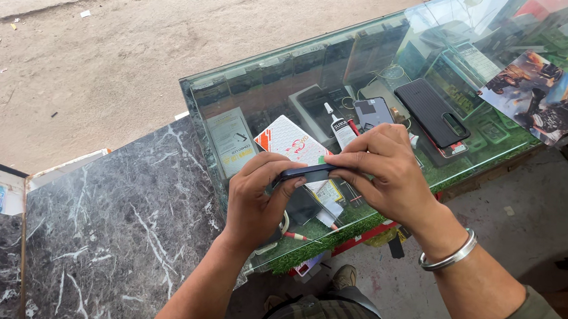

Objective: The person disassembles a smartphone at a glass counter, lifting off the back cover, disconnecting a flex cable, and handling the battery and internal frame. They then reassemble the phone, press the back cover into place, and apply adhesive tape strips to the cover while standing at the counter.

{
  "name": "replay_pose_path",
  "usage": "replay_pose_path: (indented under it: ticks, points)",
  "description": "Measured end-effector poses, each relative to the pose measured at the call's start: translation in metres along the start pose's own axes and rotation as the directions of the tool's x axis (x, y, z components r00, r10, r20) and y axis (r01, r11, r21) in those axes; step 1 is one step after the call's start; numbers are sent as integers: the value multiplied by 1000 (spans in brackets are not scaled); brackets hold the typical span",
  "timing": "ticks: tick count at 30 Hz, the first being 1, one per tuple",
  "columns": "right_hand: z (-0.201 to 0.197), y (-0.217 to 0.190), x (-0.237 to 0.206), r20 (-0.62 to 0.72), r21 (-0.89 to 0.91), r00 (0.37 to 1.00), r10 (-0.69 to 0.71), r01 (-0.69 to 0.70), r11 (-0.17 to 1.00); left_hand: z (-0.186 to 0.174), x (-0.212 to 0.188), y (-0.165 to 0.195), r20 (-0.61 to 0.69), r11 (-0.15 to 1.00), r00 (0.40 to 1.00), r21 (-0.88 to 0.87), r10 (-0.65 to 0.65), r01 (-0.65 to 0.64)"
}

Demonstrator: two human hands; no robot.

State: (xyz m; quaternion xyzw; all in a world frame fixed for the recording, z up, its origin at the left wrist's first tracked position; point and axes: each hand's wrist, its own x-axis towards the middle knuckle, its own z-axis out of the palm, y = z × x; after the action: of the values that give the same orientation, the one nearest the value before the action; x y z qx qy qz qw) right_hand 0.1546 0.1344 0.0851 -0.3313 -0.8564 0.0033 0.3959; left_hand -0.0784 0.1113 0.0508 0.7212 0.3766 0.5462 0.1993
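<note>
Left hand [254, 201]: curled around the near end of a slim dark-blue phone [306, 173], thumb pressed along its edge; it holds the phone.
Right hand [380, 167]: fingers closed over the far end of the same phone, pinching its top edge; a metal bangle [449, 256] sits on that wrist.
Phone: held edge-on between both hands, lifted just above the glass tabletop [249, 87], not resting on it.
Step in hand: judging by the grip, the hands are working at the phone's rim, either seating or prising a cover along the edge; which of the two I cannot tell.
Next move calls for: even pressure along the edge, with the left hand steadying while the right hand's fingers travel the rim.
Under the hands: a white card with red print [292, 143], a small glue tube [339, 127] and a grey phone back [374, 112] lie near.
Farther out: a ribbed black case [430, 111] and a printed picture card [538, 94] lie on green matting.
To the left: a dark marble slab [113, 221] adjoins the glass.
</note>
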Motion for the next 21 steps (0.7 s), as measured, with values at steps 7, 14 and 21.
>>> replay_pose_path:
  ticks: [7,14,21]
  points:
    - [2,0,-5,-11,0,1000,-4,4,1000,-1,1,2,35,1000,999,-7,-9,9]
    - [-4,-9,0,43,-49,999,5,-2,999,-2,4,5,59,999,998,34,29,-31]
    - [9,-4,-10,4,-29,1000,17,-17,999,-1,5,9,100,988,992,124,78,-91]
